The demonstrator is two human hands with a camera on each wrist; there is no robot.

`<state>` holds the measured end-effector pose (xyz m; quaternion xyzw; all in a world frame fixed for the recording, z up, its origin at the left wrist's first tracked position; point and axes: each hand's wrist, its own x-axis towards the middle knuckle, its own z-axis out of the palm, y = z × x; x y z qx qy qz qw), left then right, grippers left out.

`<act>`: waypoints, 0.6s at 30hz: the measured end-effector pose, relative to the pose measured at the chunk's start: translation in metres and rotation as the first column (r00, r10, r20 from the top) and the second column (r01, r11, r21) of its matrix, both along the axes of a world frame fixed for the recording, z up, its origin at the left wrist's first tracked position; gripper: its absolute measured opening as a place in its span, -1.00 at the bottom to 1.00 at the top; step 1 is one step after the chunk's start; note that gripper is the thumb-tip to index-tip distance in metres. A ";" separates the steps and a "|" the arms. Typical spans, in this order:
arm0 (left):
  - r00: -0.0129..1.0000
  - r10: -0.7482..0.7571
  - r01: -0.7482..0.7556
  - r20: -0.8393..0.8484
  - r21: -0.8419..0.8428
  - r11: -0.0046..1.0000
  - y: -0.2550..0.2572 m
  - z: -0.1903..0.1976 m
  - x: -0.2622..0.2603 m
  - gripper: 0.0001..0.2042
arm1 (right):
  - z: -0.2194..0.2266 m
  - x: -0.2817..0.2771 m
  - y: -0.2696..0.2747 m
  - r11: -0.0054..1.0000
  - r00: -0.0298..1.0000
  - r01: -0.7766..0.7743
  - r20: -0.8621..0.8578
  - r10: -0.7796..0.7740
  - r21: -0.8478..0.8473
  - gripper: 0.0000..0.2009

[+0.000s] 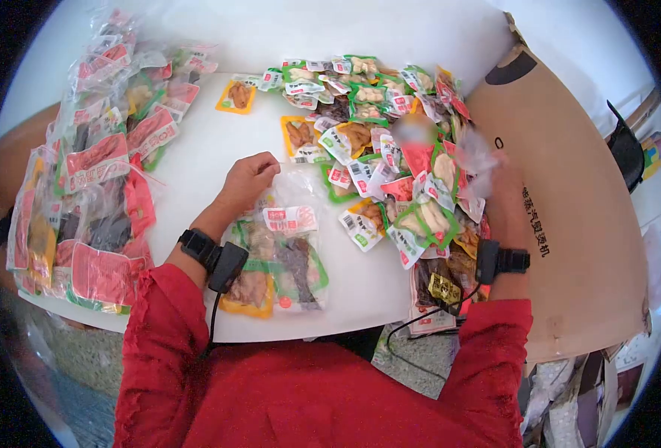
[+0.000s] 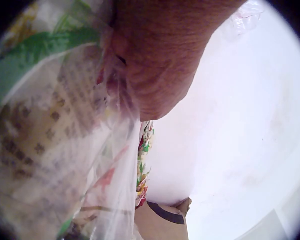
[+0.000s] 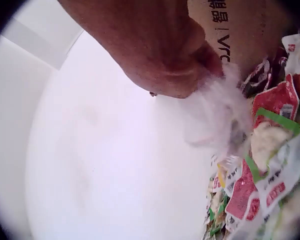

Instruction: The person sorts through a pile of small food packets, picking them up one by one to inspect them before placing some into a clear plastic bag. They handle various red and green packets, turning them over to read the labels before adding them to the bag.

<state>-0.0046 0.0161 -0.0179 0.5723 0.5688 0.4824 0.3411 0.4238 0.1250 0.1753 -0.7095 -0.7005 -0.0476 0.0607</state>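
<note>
At the near middle of the white table (image 1: 196,160), a filled clear bag (image 1: 293,257) lies flat, its mouth toward the far side. The left hand (image 1: 250,179) grips the bag at its far left corner, fingers curled in on the film; the exact placing of each fingertip cannot be told. Visible through the bag are a yellow-edged packet (image 1: 248,290) at the near left, a dark brown piece (image 1: 298,270) at the right and green-edged packaging behind; a red-and-white label (image 1: 289,219) shows near the top.

At the right, the right hand (image 1: 504,179) is beside the brown carton (image 1: 562,216), above the right edge of a heap of small packets (image 1: 368,149). Its fingers are bent round crumpled clear plastic (image 3: 217,112), which hangs from them; blur hides the fingertips. The heap, with green, yellow and red edges, spreads from the far middle to the near right.

At the left stands a mass of filled clear bags (image 1: 95,187), overlapping. One orange-edged packet (image 1: 236,96) lies alone at the far side, between the bags and the heap.
</note>
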 end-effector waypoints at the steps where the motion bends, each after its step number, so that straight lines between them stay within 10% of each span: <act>1: 1.000 -0.004 0.004 -0.004 0.000 1.000 0.001 -0.002 -0.001 -0.86 | 0.016 -0.016 -0.019 1.000 1.000 0.004 -0.004 -0.004 0.000 -0.52; 3: 0.999 -0.020 0.020 0.043 0.007 1.000 0.003 -0.007 -0.002 -0.86 | 0.033 -0.042 -0.052 0.843 0.977 -0.195 0.026 0.211 0.502 -0.58; 7: 0.995 -0.052 0.047 0.089 0.053 0.997 0.000 -0.001 -0.002 -0.86 | 0.010 -0.002 -0.003 0.667 0.861 -0.416 0.504 0.070 0.618 -0.57; 10: 0.998 -0.054 0.051 0.045 0.076 0.996 -0.004 0.001 -0.002 -0.86 | 0.006 -0.026 -0.040 0.810 0.913 -0.368 0.341 0.222 0.457 -0.50; 12: 1.000 -0.010 0.010 0.009 0.041 0.999 0.002 -0.006 -0.002 -0.86 | 0.015 -0.046 -0.077 0.893 0.883 -0.435 0.138 0.448 -0.117 -0.39; 18: 0.998 -0.047 0.047 0.036 -0.002 0.999 0.003 -0.001 0.000 -0.86 | -0.045 -0.110 -0.234 0.559 0.685 -0.654 -0.086 0.723 -0.511 -0.31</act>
